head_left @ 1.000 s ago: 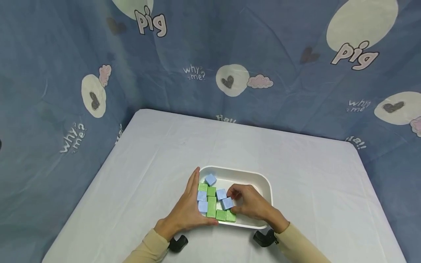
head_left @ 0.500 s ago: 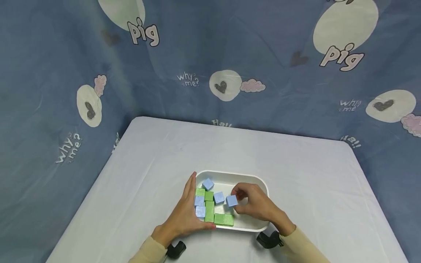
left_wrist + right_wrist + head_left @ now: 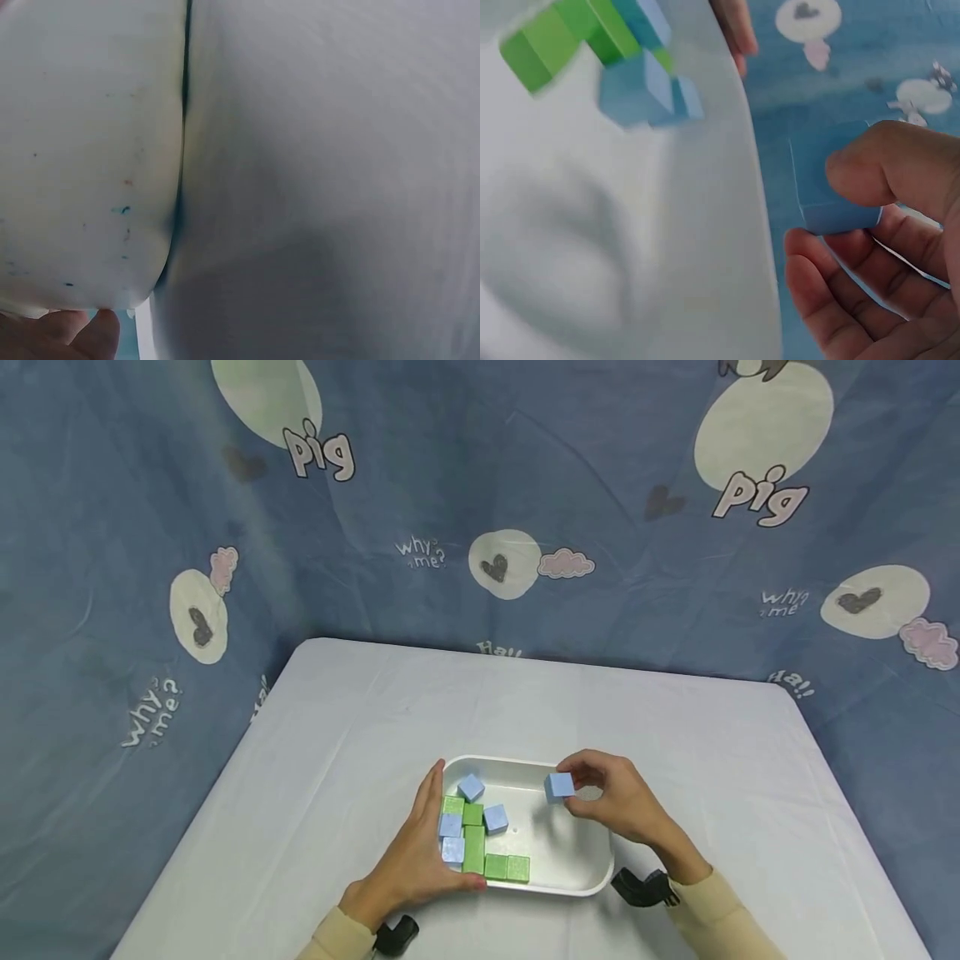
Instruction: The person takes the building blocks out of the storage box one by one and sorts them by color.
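My right hand (image 3: 617,800) pinches a blue cube (image 3: 559,787) between thumb and fingers, above the far right part of a white tray (image 3: 577,888). In the right wrist view the thumb presses one face of that blue cube (image 3: 832,180). My left hand (image 3: 416,847) holds the tray's left end, thumb along the front wall and fingers along the left side. Inside the tray, green cubes (image 3: 507,867) and blue cubes (image 3: 452,850) cluster at the left. Two loose blue cubes lie tilted, one at the back (image 3: 471,788), another (image 3: 496,819) near the middle.
A white cloth covers the table (image 3: 675,735). Behind it hangs a blue printed curtain (image 3: 600,485). Black curved wrist mounts (image 3: 641,889) sit under both wrists. The tray's outer wall (image 3: 90,150) fills the left of the left wrist view.
My right hand has lifted a blue cube out of the group and carried it right and away from me. The left hand stays on the tray. The head view has shifted slightly.
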Tool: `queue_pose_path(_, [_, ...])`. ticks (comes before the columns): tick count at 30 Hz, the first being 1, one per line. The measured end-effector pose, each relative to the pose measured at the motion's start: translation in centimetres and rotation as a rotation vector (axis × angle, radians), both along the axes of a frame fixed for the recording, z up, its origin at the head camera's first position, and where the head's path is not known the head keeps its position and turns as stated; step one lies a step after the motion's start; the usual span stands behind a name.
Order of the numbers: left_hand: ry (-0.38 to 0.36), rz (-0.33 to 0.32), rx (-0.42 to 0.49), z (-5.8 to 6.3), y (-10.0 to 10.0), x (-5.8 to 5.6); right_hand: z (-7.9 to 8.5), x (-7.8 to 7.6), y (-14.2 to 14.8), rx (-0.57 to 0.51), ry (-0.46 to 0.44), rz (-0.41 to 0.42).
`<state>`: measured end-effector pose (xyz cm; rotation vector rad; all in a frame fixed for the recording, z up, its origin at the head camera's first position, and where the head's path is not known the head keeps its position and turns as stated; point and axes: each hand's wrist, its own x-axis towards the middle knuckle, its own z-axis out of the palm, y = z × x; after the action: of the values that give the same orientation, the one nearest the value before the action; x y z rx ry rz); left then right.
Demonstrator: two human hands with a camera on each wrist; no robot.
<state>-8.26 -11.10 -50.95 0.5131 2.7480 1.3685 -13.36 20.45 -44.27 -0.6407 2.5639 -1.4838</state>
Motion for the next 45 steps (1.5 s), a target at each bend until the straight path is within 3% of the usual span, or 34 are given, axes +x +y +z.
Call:
queue_pose_path(7, [-0.008, -0.004, -0.042, 0.0, -0.1, 0.0, 0.5, -2.0, 3.0, 0.017, 0.023, -0.131])
queue_pose_path(13, [-0.012, -0.003, -0.047, 0.1, -0.2, -0.1, 0.0, -3.7, 4.6, 0.092, 0.024, -0.206])
queue_pose_path(29, [-0.02, -0.006, -0.059, 0.1, -0.3, 0.0, -3.5, -6.5, 5.6, 0.137, -0.03, -0.266])
queue_pose_path(41, [-0.053, -0.009, -0.05, 0.2, -0.4, 0.1, -5.7, -7.3, 5.2, 0.181, -0.036, -0.26])
queue_pose_path(45, [-0.029, -0.028, -0.035, 0.3, -0.4, 0.0, -6.2, -7.4, 5.0, 0.207, -0.025, -0.263])
